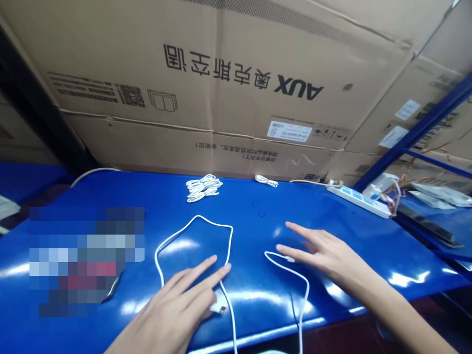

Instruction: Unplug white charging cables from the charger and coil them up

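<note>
Under splayed right grip (pixel 326 250), apparently white plug (pixel 290 259).

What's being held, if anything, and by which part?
Cannot tell: a white USB plug shows by the left hand, a cable end by the right hand; any grip is hidden.

A white cable (pixel 230 240) lies uncoiled across the blue tabletop (pixel 324 201).

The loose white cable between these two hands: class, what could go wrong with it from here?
The white cable could slide down or snag, since it runs past the front edge of the blue table. Its open bends might tangle or kink. The plug beside the left hand may get knocked, its metal end being exposed.
</note>
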A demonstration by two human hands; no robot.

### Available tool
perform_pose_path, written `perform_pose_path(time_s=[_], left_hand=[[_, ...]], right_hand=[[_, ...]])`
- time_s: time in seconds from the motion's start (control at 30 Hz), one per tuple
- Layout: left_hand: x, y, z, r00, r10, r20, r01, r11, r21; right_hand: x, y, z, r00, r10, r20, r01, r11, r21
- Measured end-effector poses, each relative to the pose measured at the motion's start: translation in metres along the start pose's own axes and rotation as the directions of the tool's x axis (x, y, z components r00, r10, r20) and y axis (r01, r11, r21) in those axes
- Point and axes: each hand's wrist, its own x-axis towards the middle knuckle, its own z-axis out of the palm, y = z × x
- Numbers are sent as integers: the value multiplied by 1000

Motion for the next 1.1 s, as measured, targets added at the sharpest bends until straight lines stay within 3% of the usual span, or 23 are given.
perform_pose_path(time_s=[0.07,0.13,0.23,0.37,0.57,0.73,0.97,1.1], left_hand=[[1,-1,1,996,41,79,-47,997,63],[1,-1,1,988,59,140,-78,988,131],[1,-1,2,993,21,117,-40,986,162],[1,-2,2,996,-45,76,32,988,154],[2,-3,3,998,-65,5,64,988,138],[5,-2,3,997,-49,-53,55,990,127],[8,2,-1,997,-69,-37,72,993,95],[6,1,0,997,-73,-28,75,994,84]], right_hand=[[16,-4,-4,975,-215,59,220,972,-80],[29,-5,-8,909,-401,113,412,904,-112],[38,-1,-9,836,-518,179,543,829,-137],[31,11,-2,877,-446,181,476,858,-192],[11,17,12,975,-193,109,204,975,-93],[1,7,15,988,-5,155,8,1000,-17],[0,-5,0,929,-55,366,15,994,113],[0,10,-10,953,-70,296,68,998,17]])
